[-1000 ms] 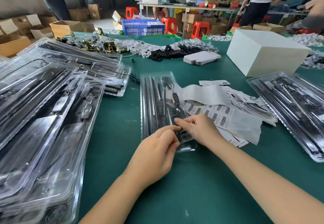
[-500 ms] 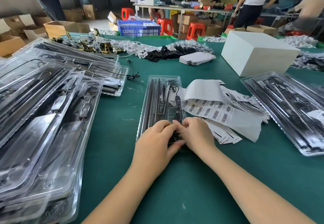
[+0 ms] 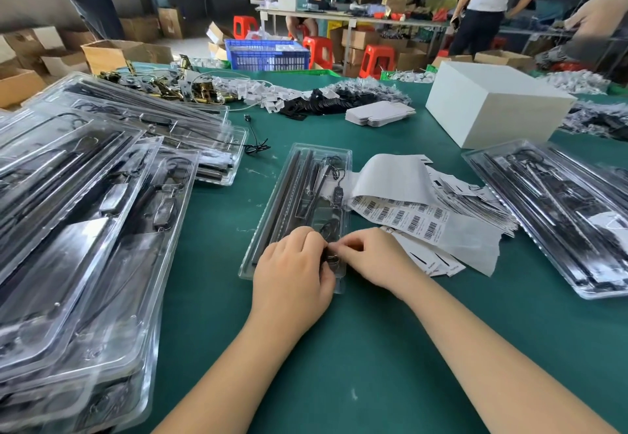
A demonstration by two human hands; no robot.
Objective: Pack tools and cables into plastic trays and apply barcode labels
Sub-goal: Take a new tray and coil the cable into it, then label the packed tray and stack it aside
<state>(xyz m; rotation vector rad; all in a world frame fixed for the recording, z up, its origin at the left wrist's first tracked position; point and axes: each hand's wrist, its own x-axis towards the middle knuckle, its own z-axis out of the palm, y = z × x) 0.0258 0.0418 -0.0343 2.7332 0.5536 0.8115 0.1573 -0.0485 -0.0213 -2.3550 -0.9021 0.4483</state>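
A clear plastic tray (image 3: 299,175) lies lengthwise on the green table in front of me, holding dark rods, a black cable and a small black controller (image 3: 337,193). My left hand (image 3: 292,270) rests on the tray's near end with its fingers curled at a coiled black cable (image 3: 331,257). My right hand (image 3: 370,257) meets it from the right, and its fingertips pinch the same coil. To the right of the tray lie barcode label sheets (image 3: 401,216) on white backing paper.
Stacks of filled clear trays (image 3: 85,229) cover the left side; more filled trays (image 3: 560,209) lie at the right. A white box (image 3: 492,107) stands at the back right. Flat white cartons (image 3: 379,114), black parts and brass hardware (image 3: 163,85) lie across the back. People work at tables beyond.
The tray came down from slightly raised to flat on the table. Both hands closed together over its near end at the coiled cable.
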